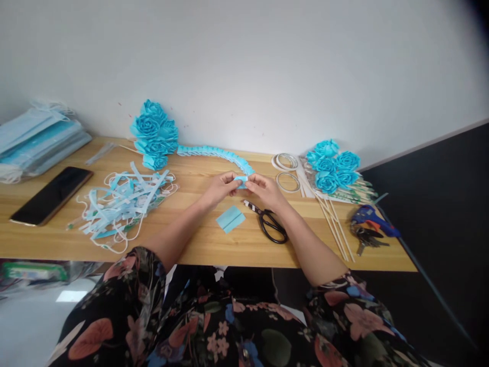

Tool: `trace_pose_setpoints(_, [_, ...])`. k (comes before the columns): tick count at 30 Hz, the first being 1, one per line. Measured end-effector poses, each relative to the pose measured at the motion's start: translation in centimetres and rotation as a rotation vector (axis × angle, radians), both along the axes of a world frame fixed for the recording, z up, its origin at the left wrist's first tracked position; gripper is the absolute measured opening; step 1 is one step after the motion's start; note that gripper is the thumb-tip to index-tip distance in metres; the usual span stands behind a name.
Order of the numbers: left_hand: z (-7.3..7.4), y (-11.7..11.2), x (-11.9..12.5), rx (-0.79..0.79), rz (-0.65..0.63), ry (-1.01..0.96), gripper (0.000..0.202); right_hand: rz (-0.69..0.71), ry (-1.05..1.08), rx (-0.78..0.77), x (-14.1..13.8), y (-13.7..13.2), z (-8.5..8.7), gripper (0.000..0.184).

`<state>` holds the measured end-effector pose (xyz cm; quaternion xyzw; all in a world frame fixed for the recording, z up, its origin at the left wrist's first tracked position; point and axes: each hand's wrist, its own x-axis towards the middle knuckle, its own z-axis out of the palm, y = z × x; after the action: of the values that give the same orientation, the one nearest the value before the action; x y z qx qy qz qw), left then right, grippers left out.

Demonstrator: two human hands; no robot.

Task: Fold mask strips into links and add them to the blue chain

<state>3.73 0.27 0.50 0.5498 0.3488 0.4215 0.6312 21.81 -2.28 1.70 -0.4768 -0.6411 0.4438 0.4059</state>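
Your left fingers (231, 186) are closed on one side of the small blue piece (240, 179), your right fingers (255, 184) on the other; a two-sided pinch, tips near each other, piece btwn them, held up over the bench (198, 244). Step in hand, as I read it: folding or creasing that piece; exact fold too small to make out.

Just beyond the fingers is the near end of the chain of folded blue pieces (214, 151), curving off to far L. Can't tell if it's joined to what you hold or only passes behind; the folds do look alike, so prob. same kind of piece.

Next move prob. calls for: both pinches steady, edges lined up, firm even press along the crease, w/o tugging the chain in case it's attached.

Nearer you than the fingers, slightly L: a loose blue sheet (231, 219), flat, w/ a dark line across it. Scissors (260, 212) lie nearer you & R of the fingers, by your R forearm; mind that sleeve side if you reach.

Well L of the fingers: a tangle of strips and loops (122, 204), phone (51, 196) past it. Far L, beyond the fingers: blue flowers (153, 130). Well R: second flower bunch (333, 164), thin sticks (336, 229) & glue gun (362, 216).
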Motion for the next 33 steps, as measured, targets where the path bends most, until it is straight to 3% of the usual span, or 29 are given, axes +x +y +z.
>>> trace_pose_setpoints(19, [0.26,-0.18,-0.04,-0.041,0.001,0.020,0.034,-0.064,-0.066,0.087,0.08,0.08,-0.37,0.032])
trace_pose_setpoints(33, [0.11,-0.01,0.07,0.031,-0.020,0.078,0.033,-0.116,-0.165,0.137,-0.09,0.02,-0.46,0.028])
